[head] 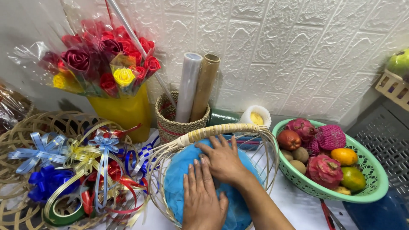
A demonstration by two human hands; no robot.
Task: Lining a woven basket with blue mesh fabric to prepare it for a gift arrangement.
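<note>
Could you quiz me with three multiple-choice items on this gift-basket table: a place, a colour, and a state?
1. Where is the green fruit bowl?
A. right of the wicker basket
B. left of it
C. inside it

2. What colour is the paper lining the basket?
A. red
B. blue
C. white

3. How are the hands?
A. holding fruit
B. raised in the air
C. flat on the paper

Answers: 1 A, the bowl sits at the right. 2 B, the lining is blue. 3 C, the left hand and right hand press palms down.

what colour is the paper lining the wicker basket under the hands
Blue: the crinkled tissue paper lining the handled wicker basket, clearest in the head view.
</note>
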